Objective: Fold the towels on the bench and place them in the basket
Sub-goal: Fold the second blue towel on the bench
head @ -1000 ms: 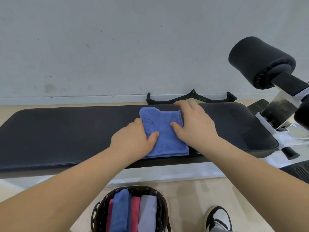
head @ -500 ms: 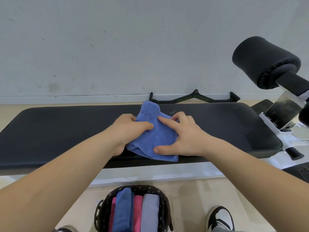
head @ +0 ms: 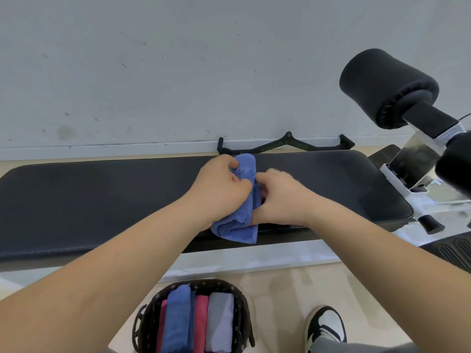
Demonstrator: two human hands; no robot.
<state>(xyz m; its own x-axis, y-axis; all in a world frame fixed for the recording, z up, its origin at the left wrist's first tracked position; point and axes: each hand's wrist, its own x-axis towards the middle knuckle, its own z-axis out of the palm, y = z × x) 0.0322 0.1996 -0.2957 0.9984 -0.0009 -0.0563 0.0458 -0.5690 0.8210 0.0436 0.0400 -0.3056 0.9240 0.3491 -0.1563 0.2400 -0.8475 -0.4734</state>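
A black padded bench (head: 102,200) — a folded blue towel (head: 235,228) lies on it.

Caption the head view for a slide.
Left hand and right hand grip a blue towel on the black bench; the basket below holds folded towels.

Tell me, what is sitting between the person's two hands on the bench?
The blue towel, bunched into a narrow fold on the bench; the left hand and right hand both grip it. The head view shows this.

Perhaps "FITNESS" on black handle (head: 283,147)
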